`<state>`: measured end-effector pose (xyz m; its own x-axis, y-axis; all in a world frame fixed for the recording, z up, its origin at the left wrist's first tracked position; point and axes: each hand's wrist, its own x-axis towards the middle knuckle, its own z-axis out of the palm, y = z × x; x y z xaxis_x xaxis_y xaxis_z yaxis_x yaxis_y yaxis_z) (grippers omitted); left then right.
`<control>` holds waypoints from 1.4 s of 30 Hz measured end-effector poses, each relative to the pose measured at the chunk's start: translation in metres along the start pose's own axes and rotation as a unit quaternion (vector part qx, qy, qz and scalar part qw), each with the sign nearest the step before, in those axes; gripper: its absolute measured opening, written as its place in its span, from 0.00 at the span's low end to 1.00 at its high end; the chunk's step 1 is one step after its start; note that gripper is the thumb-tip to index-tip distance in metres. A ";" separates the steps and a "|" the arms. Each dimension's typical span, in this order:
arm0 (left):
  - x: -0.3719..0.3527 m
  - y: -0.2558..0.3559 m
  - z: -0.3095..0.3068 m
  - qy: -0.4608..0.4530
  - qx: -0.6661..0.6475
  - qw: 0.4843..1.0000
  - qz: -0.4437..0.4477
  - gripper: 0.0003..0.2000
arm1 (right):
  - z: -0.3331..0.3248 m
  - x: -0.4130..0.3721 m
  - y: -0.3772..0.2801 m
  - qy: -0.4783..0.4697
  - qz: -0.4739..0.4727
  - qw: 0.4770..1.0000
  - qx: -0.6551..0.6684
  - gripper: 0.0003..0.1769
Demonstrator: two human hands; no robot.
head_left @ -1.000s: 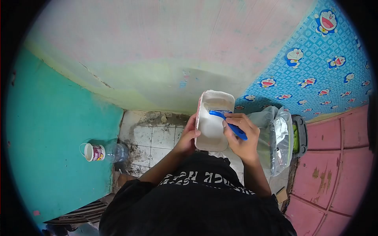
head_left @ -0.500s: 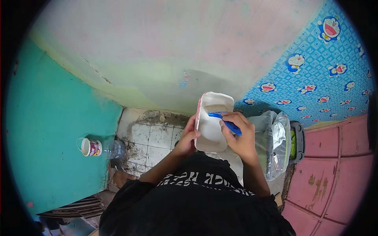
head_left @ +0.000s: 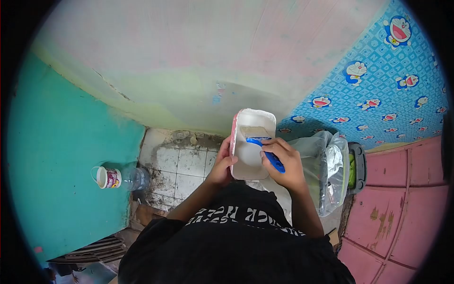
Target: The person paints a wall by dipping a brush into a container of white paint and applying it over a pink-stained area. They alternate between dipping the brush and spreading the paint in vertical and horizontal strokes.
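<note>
My left hand [head_left: 221,168] is closed on the left side of a rectangular tub [head_left: 247,167], its thumb over the rim. The tub is white inside, reddish outside, with whitish smears around its edge. A wide flat paintbrush [head_left: 275,162] with a blue handle is gripped in my right hand [head_left: 289,166]. Its pale bristles point to the far end of the tub, lying inside it against the white interior. Part of the handle is covered by my right fingers.
Ahead rises a patchy pale wall [head_left: 189,57]. Blue cartoon wallpaper [head_left: 373,85] covers the right part. To the right stands a clear plastic bag [head_left: 312,156] beside a grey-rimmed bin [head_left: 359,169]. A small bucket [head_left: 112,178] and a clear plastic bottle [head_left: 138,179] are at left, near dirty floor tiles [head_left: 189,163].
The tub and both hands have shifted slightly left in view. The brush has tilted a little, its handle end lower and its bristles still inside the tub.
</note>
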<state>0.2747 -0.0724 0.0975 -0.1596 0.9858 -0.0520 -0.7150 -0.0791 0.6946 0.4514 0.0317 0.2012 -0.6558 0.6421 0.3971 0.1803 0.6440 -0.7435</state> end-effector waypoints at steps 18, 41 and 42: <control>0.043 0.067 -0.023 0.014 -0.006 0.999 -0.052 0.38 | 0.042 0.016 0.041 0.350 0.157 0.851 0.359 0.06; 0.055 0.092 -0.039 0.030 -0.043 0.997 -0.052 0.32 | 0.051 0.030 0.034 0.336 0.187 0.757 0.529 0.06; 0.059 0.092 -0.035 0.034 -0.037 0.997 -0.050 0.31 | 0.046 0.033 0.037 0.338 0.177 0.748 0.543 0.06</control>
<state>0.1756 -0.0269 0.1335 -0.1283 0.9772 -0.1692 -0.7781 0.0066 0.6281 0.4027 0.0572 0.1618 -0.1204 0.9925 -0.0206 -0.6871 -0.0983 -0.7199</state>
